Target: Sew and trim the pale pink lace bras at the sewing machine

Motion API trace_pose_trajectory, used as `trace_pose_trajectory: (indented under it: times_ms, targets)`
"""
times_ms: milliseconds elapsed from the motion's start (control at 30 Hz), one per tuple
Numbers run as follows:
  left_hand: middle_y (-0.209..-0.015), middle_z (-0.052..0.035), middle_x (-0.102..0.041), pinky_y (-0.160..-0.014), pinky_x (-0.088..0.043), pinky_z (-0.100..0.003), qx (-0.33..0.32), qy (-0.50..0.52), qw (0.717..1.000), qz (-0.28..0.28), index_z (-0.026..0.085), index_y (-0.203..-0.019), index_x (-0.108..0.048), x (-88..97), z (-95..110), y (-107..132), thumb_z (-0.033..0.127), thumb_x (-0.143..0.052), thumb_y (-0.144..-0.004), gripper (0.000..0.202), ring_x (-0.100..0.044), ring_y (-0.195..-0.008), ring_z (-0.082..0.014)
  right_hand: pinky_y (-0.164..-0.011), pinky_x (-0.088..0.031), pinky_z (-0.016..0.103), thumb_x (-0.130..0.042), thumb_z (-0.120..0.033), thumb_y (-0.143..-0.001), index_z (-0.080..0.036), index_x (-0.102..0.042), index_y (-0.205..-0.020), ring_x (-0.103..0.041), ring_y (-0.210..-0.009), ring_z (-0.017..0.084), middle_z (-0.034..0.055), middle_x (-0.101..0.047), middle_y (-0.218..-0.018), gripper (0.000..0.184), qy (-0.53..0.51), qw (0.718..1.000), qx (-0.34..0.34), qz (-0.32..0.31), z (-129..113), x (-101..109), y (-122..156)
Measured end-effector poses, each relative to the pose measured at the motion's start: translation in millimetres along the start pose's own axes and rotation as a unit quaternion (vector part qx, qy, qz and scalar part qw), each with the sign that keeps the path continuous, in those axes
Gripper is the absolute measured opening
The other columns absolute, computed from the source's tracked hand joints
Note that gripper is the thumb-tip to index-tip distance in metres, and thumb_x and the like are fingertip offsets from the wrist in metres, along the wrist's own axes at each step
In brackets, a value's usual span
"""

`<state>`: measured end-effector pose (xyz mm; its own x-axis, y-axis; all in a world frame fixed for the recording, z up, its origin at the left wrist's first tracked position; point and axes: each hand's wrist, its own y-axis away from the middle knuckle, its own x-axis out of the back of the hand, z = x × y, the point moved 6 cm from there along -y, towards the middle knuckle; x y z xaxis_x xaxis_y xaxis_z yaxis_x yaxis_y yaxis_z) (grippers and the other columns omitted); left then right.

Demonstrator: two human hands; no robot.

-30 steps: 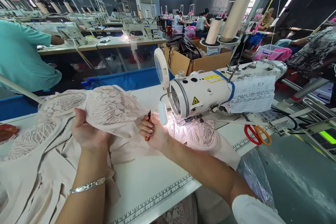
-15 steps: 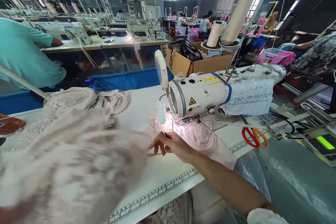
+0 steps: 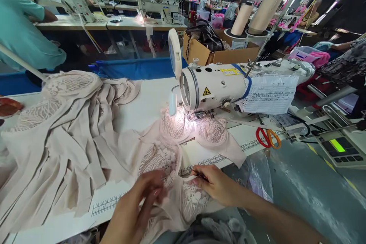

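Here, a white table (image 3: 148,103) in a factory hall, sewing machine (image 3: 217,87) at two o'clock; left hand (image 3: 137,206) loosely curled on lace piece (image 3: 160,156); right hand (image 3: 215,185) pinching thin dark tool (image 3: 198,174).

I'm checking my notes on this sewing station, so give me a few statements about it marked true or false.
The left hand and right hand are both at the lace piece. True.
The scissors lie under the needle of the sewing machine. False: they lie on the table, off to its right.
The machine's lamp is lit. True.
The fabric pile lies right of the machine. False: it lies to the left.
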<state>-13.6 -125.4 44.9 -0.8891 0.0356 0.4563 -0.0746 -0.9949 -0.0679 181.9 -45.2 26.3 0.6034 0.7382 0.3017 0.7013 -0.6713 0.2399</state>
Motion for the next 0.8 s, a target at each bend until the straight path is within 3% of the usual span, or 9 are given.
trace_pose_trajectory:
  times_ms: [67, 167, 267, 333, 367, 433, 500, 600, 800]
  targets:
    - [-0.128, -0.0102, -0.064, -0.099, -0.052, -0.039, -0.099, -0.101, 0.989, -0.05, 0.03, -0.123, -0.065, -13.4, 15.8, -22.4, 0.017, -0.048, -0.096, 0.035, -0.057, -0.126, -0.026, -0.056, -0.03, 0.021, -0.066, -0.033, -0.089, -0.016, -0.059, -0.08, -0.039, -0.061, 0.009, -0.0051, -0.048, -0.066, 0.02, -0.011, 1.0, -0.001, -0.002, -1.3, -2.8, 8.7]
    - [-0.142, -0.0083, -0.053, -0.115, -0.033, -0.054, -0.172, -0.171, 0.955, -0.171, 0.024, -0.086, -0.072, -30.6, 36.1, -39.4, 0.019, -0.062, -0.092, 0.013, -0.03, -0.146, -0.0332, -0.053, -0.028, 0.021, -0.068, -0.033, -0.088, -0.015, -0.062, -0.077, -0.039, -0.056, 0.008, -0.0048, -0.05, -0.062, 0.021, -0.016, 0.998, 0.023, -0.051, -10.0, -2.4, 20.8]
    - [-0.131, -0.0074, -0.061, -0.118, -0.022, -0.054, -0.188, -0.133, 0.94, -0.253, 0.02, -0.065, -0.063, -27.6, 49.6, -35.4, 0.03, -0.069, -0.089, 0.027, -0.045, -0.135, -0.0329, -0.051, -0.028, 0.021, -0.067, -0.033, -0.089, -0.015, -0.063, -0.074, -0.038, -0.052, 0.007, -0.0044, -0.05, -0.062, 0.023, -0.029, 0.99, 0.074, -0.117, -18.9, 5.4, 30.3]
    - [-0.1, -0.0055, -0.069, -0.112, -0.03, -0.048, -0.154, -0.039, 0.937, -0.31, 0.02, -0.062, -0.06, -25.0, 47.5, -27.2, 0.03, -0.062, -0.094, 0.033, -0.063, -0.103, -0.024, -0.05, -0.028, 0.021, -0.067, -0.035, -0.089, -0.015, -0.06, -0.07, -0.038, -0.051, 0.007, -0.0042, -0.049, -0.061, 0.029, -0.071, 0.981, 0.1, -0.151, -18.8, 10.8, 32.6]
    - [-0.081, -0.0032, -0.066, -0.102, -0.04, -0.041, -0.114, 0.024, 0.94, -0.322, 0.019, -0.061, -0.058, -24.5, 41.6, -23.9, 0.031, -0.058, -0.096, 0.037, -0.062, -0.081, -0.0184, -0.05, -0.029, 0.021, -0.068, -0.038, -0.088, -0.015, -0.058, -0.067, -0.039, -0.051, 0.007, -0.0036, -0.049, -0.061, 0.032, -0.1, 0.975, 0.107, -0.166, -16.4, 12.4, 32.2]
    - [-0.06, 0.0009, -0.05, -0.068, -0.043, -0.028, 0.006, 0.163, 0.943, -0.29, 0.018, -0.059, -0.055, -25.6, 19.8, -19.6, 0.04, -0.054, -0.097, 0.044, -0.045, -0.056, -0.0117, -0.052, -0.032, 0.022, -0.072, -0.044, -0.086, -0.016, -0.052, -0.063, -0.041, -0.054, 0.007, -0.0008, -0.054, -0.067, 0.042, -0.156, 0.964, 0.107, -0.186, -7.3, 13.5, 29.3]
    - [-0.058, 0.0016, -0.045, -0.051, -0.029, -0.024, 0.133, 0.284, 0.925, -0.215, 0.016, -0.06, -0.058, -31.3, -8.2, -13.1, 0.053, -0.06, -0.091, 0.048, -0.036, -0.053, -0.0099, -0.054, -0.032, 0.023, -0.074, -0.051, -0.084, -0.016, -0.047, -0.059, -0.042, -0.056, 0.007, 0.0026, -0.059, -0.074, 0.05, -0.203, 0.955, 0.089, -0.196, 5.1, 12.6, 25.3]
    - [-0.056, 0.0007, -0.049, -0.05, -0.028, -0.022, 0.234, 0.419, 0.866, -0.141, 0.013, -0.061, -0.064, -47.9, -34.4, -0.3, 0.058, -0.074, -0.078, 0.049, -0.039, -0.052, -0.0091, -0.054, -0.03, 0.025, -0.071, -0.055, -0.085, -0.016, -0.048, -0.057, -0.041, -0.056, 0.008, 0.003, -0.061, -0.07, 0.054, -0.263, 0.94, 0.057, -0.209, 20.8, 8.6, 21.4]
    - [-0.041, 0.0056, -0.043, -0.044, -0.033, -0.017, 0.288, 0.579, 0.762, -0.029, 0.016, -0.051, -0.048, -69.6, -37.9, 4.2, 0.042, -0.088, -0.066, 0.05, -0.037, -0.039, -0.0055, -0.055, -0.03, 0.023, -0.08, -0.052, -0.078, -0.016, -0.047, -0.06, -0.048, -0.057, 0.009, 0.0009, -0.06, -0.063, 0.051, -0.383, 0.91, 0.023, -0.159, 30.2, 2.3, 15.4]
